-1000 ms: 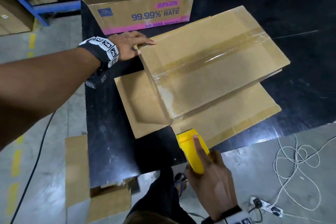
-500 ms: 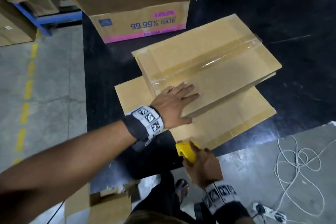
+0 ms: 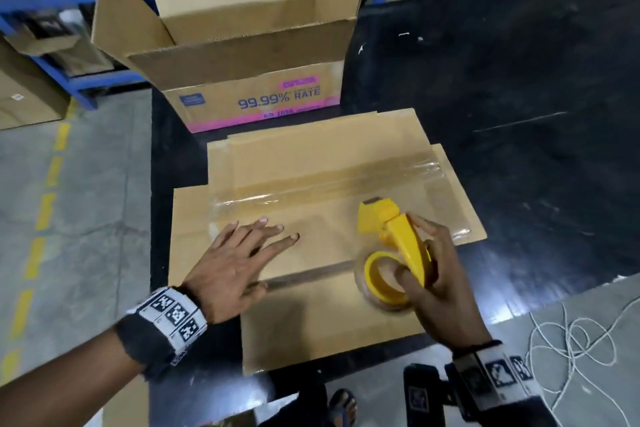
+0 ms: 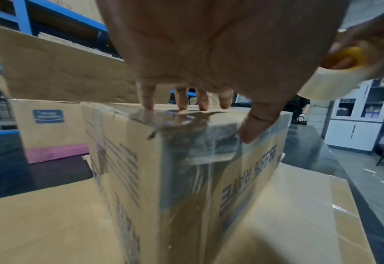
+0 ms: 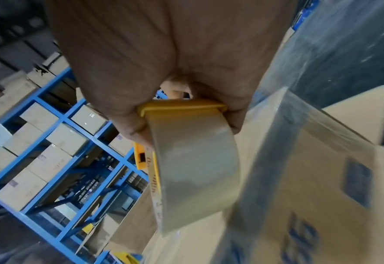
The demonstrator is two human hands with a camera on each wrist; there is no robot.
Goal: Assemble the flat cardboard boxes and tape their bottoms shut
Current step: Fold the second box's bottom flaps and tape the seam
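The box (image 3: pixel 332 184) sits upside down on the black bench (image 3: pixel 519 114), its bottom seam taped. From the head view, the left hand (image 3: pixel 235 263) lies flat on it, fingers (image 3: pixel 273 229) spread wide; the right hand (image 3: pixel 440 274) grips a yellow dispenser (image 3: pixel 398 239). Only the left wrist view shows tape running down the box's end and printed sides. The right wrist view shows the tape roll (image 5: pixel 193 160) close up.

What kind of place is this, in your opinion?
Most likely a warehouse or packing area: blue metal racks stacked with cartons, a concrete floor with a yellow dashed line, and a box on a black table.
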